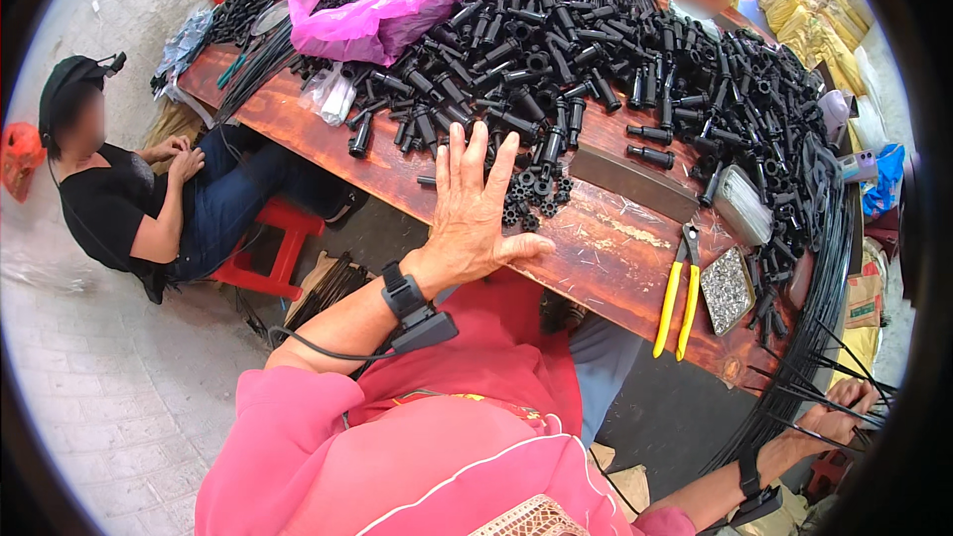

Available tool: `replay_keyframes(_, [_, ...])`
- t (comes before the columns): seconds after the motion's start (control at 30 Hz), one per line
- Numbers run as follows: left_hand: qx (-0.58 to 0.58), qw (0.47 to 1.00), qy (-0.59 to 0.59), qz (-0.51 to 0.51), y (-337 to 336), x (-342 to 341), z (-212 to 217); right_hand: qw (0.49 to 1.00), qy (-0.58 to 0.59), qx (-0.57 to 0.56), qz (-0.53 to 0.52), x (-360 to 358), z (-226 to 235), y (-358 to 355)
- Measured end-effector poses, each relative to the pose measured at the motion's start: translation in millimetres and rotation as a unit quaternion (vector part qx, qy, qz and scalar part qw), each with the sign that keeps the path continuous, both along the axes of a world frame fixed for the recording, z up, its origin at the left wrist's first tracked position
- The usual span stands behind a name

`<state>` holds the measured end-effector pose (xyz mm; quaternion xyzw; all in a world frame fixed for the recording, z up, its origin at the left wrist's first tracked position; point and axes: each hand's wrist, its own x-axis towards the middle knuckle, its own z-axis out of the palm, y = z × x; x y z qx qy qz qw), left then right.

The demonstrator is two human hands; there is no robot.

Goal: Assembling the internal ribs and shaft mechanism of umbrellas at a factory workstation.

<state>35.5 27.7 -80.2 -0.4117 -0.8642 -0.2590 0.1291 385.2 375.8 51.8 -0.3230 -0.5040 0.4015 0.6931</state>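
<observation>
On the wooden table (615, 248), the left hand (475, 208) lies flat, fingers spread, touching small black plastic connectors (536, 194): light, rigid, pinchable at the sides. The right hand (839, 417) grips thin, springy black rods (824, 288).

An outdoor assembly workshop: a wooden workbench (615, 248) heaped with black plastic tubes (596, 50), yellow-handled pliers (678, 293), and stacked yellow sacks (819, 30).

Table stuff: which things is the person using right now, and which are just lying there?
In use:
left hand flat on the small black caps
right hand holding thin black rods

Lying about:
yellow pliers
pink bag
black tubes
tray of screws
</observation>
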Motion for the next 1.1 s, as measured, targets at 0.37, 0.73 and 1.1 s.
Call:
replay_keyframes(0.37, [-0.041, 0.994, 0.101, 0.031, 34.8, -22.6, 1.7, 0.996, 0.057, -0.05, 0.052, 11.8, 38.0, -8.7])
replay_keyframes(0.73, [-0.036, 0.965, 0.093, 0.241, -31.5, -9.2, -2.1, 0.986, 0.025, 0.042, 0.16, -24.7, 37.8, -23.6])
replay_keyframes(1.1, [0.002, 0.979, -0.029, 0.203, 5.3, -21.9, -10.1, 0.984, 0.067, -0.095, 0.137, -10.4, -53.8, 21.0])
